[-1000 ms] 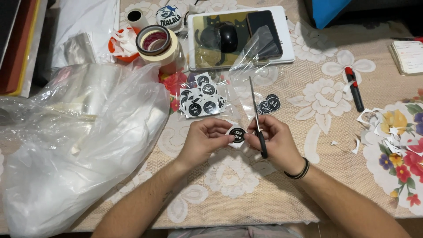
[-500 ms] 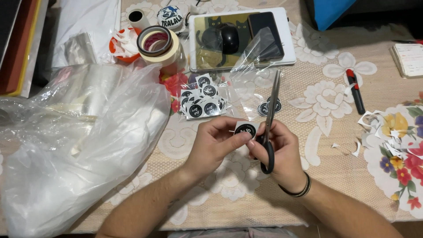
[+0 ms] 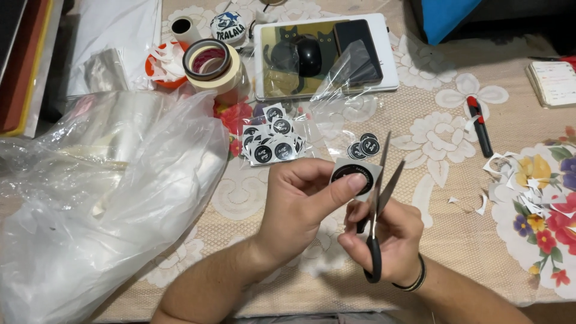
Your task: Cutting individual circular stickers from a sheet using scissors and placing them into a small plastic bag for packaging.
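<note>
My left hand (image 3: 300, 201) pinches a white paper square printed with a black round sticker (image 3: 355, 174), held up above the table. My right hand (image 3: 384, 237) grips black-handled scissors (image 3: 379, 198), their blades spread apart and pointing up, right at the sticker's right edge. Behind the hands, a pile of uncut square stickers (image 3: 270, 144) lies in clear sleeves. A small stack of round cut stickers (image 3: 363, 146) rests to its right.
A large crumpled clear plastic bag (image 3: 108, 198) fills the left. Tape rolls (image 3: 211, 63) and an orange dish stand at the back, beside a white tray (image 3: 390, 60) with a mouse and phone. A red-black cutter (image 3: 480, 126) and paper scraps (image 3: 516, 180) lie right.
Both hands have risen and drawn nearer to me. The sticker has turned and lifted, and the scissors swung upright and their blades have spread apart at the paper's edge.
</note>
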